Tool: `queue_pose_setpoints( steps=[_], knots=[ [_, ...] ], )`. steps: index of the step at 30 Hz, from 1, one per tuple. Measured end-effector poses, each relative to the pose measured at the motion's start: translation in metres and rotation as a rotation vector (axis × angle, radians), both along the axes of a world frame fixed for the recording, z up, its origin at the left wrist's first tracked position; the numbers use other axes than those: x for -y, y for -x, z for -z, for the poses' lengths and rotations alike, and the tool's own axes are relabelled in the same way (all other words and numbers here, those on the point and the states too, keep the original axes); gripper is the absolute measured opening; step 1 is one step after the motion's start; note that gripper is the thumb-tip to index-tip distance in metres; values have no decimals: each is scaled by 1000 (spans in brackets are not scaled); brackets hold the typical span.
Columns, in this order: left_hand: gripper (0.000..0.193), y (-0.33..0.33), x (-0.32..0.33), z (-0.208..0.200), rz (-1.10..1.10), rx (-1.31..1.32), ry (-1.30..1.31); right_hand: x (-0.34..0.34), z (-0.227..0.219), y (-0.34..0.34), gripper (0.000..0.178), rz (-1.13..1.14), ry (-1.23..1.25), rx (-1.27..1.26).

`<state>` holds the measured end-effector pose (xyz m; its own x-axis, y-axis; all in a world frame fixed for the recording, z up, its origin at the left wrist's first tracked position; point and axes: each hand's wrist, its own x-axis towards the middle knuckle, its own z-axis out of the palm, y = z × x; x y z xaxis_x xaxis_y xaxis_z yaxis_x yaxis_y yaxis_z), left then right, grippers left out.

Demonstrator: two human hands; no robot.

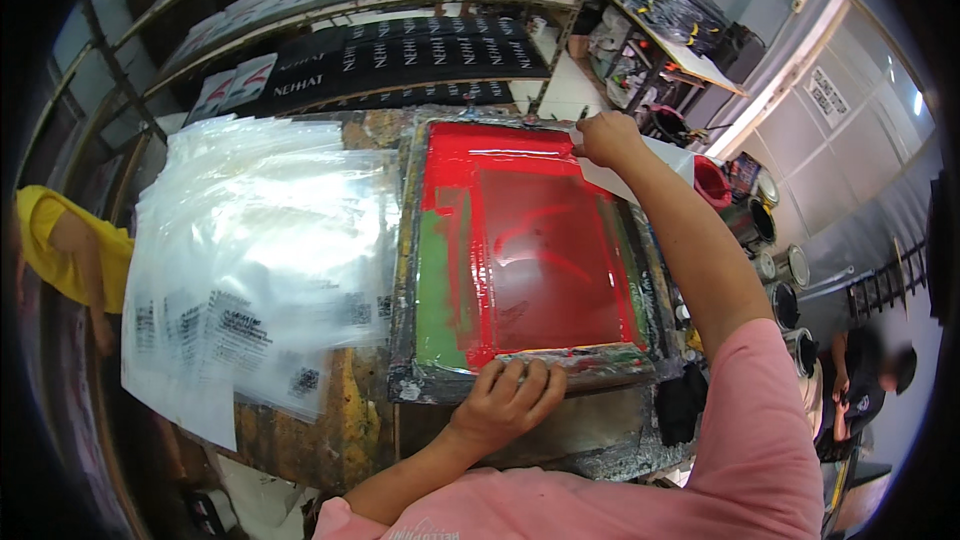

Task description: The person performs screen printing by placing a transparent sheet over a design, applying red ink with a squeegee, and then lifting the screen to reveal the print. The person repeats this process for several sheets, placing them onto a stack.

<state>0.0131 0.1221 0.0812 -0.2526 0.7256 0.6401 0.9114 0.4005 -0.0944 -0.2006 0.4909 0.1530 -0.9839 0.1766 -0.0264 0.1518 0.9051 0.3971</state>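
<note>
A screen-printing frame (402, 380) lies on the worktable before me, its mesh smeared with red ink (500, 145) around a darker rectangle (545, 260), with green areas at the left and right. My left hand (508, 400) rests at the frame's near edge, its fingers curled over the rim. At the far right corner, the closed fingers of my right hand (608, 138) pinch the corner of a white sheet (605, 178), partly hidden under my forearm. To the left of the frame lies a spread stack of clear plastic bags (270, 210) with black print.
Beyond the table, a rack (440, 0) carries black printed pieces (420, 50) and clear packs. Ink cans (790, 265) and a red tub (712, 182) line the right side. A person in yellow (70, 240) is at the left, another in black (865, 380) at the far right.
</note>
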Motion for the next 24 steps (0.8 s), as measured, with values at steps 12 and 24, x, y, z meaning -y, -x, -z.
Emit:
queue_pose_setpoints(
  steps=[12,24],
  knots=[
    [26,4,-2,-4,-3,-29,-33,121,-6,62,42,-234,220,-56],
    [32,0,-2,-9,5,54,-4,48,-8,22,53,-57,171,-22]
  ],
)
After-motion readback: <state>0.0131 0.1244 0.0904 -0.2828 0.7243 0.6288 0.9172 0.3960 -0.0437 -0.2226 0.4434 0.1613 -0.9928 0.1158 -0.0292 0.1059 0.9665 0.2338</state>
